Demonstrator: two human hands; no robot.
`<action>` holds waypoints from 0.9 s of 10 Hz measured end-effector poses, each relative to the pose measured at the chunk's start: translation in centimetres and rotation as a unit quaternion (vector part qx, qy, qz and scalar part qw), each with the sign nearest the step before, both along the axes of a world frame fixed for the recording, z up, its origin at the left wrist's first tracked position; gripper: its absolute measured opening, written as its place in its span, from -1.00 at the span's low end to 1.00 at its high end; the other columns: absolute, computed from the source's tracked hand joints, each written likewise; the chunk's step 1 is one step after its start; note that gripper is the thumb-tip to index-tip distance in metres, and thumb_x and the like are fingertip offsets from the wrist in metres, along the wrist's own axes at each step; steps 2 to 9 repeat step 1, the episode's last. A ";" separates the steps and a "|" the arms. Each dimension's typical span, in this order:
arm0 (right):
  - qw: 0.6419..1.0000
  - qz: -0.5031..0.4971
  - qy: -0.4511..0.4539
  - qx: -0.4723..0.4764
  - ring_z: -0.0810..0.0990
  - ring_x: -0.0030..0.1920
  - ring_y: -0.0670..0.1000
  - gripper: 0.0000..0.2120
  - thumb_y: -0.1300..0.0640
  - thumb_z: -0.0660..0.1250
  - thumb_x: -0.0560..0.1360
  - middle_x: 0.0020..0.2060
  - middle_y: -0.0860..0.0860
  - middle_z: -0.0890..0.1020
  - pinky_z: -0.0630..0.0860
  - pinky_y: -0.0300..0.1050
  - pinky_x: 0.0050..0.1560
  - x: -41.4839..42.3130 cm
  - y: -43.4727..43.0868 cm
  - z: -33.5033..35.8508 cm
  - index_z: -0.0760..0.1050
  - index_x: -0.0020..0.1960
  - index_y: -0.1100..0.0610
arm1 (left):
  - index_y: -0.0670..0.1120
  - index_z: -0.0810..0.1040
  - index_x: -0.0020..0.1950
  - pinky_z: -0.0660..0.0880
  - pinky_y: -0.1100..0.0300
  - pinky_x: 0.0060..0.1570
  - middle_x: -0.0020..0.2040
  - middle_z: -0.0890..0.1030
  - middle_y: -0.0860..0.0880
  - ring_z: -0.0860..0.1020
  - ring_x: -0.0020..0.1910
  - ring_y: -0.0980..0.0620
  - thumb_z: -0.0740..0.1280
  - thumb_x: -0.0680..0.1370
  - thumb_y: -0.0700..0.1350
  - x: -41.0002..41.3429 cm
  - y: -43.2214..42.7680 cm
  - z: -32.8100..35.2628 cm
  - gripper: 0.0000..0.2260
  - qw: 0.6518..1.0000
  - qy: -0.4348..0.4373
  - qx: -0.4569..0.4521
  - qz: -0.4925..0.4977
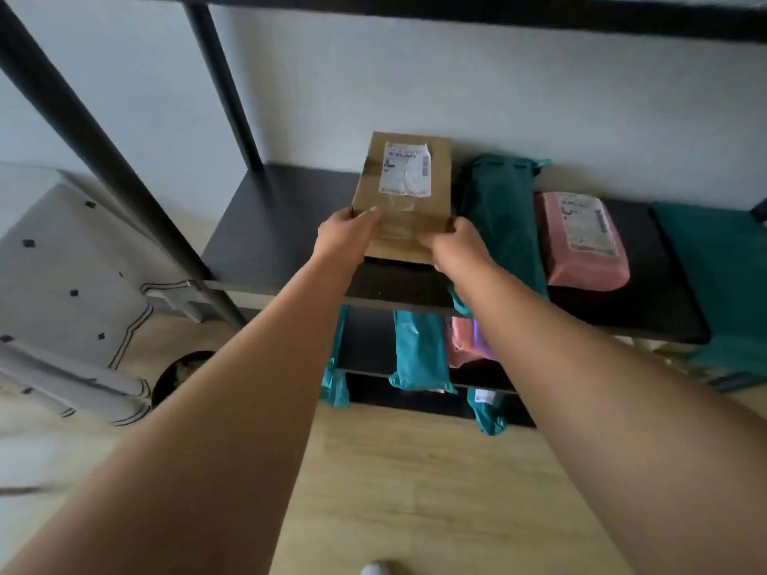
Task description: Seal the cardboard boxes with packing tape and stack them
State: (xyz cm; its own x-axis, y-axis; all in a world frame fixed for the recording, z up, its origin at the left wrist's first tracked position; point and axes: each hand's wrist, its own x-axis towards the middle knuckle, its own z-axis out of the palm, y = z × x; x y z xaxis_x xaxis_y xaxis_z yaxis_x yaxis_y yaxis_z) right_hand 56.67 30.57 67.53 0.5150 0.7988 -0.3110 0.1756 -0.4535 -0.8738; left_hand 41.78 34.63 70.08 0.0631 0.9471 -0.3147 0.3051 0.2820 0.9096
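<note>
A brown cardboard box [404, 176] with a white shipping label and clear tape across its top sits on a black shelf [282, 226], its far end near the wall. My left hand [346, 234] grips the box's near left corner, thumb on top. My right hand [450, 242] grips the near right edge, fingers curled over the taped top. Both arms reach forward from the bottom of the view.
Right of the box lie a dark green mailer bag [500, 217], a pink mailer [583, 238] and another green bag [718, 259]. Lower shelves hold teal and pink mailers [419, 350]. Black shelf posts [103, 159] stand at left. A white patterned object [70, 292] is on the wooden floor.
</note>
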 end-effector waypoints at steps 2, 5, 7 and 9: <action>1.000 0.013 0.007 0.009 0.57 -0.01 0.03 -0.52 0.08 0.42 0.51 0.09 0.03 0.61 0.48 -0.12 -0.12 0.8 0.0 -0.1 0.42 0.40 0.09 | -0.03 0.46 0.39 0.55 0.14 -0.10 0.05 0.57 -0.01 0.55 -0.07 0.05 0.32 0.59 0.09 0.6 0.0 -1.2 -0.59 0.999 -0.001 -0.033 -0.010; 1.000 0.013 0.007 0.009 0.57 -0.01 0.03 -0.52 0.08 0.42 0.51 0.09 0.03 0.61 0.48 -0.12 -0.12 0.8 0.0 -0.1 0.42 0.40 0.09 | -0.03 0.46 0.39 0.55 0.14 -0.10 0.05 0.57 -0.01 0.55 -0.07 0.05 0.32 0.59 0.09 0.6 0.0 -1.2 -0.59 0.999 -0.001 -0.033 -0.010; 1.000 0.013 0.007 0.009 0.57 -0.01 0.03 -0.52 0.08 0.42 0.51 0.09 0.03 0.61 0.48 -0.12 -0.12 0.8 0.0 -0.1 0.42 0.40 0.09 | -0.03 0.46 0.39 0.55 0.14 -0.10 0.05 0.57 -0.01 0.55 -0.07 0.05 0.32 0.59 0.09 0.6 0.0 -1.2 -0.59 0.999 -0.001 -0.033 -0.010; 1.000 0.013 0.007 0.009 0.57 -0.01 0.03 -0.52 0.08 0.42 0.51 0.09 0.03 0.61 0.48 -0.12 -0.12 0.8 0.0 -0.1 0.42 0.40 0.09 | -0.03 0.46 0.39 0.55 0.14 -0.10 0.05 0.57 -0.01 0.55 -0.07 0.05 0.32 0.59 0.09 0.6 0.0 -1.2 -0.59 0.999 -0.001 -0.033 -0.010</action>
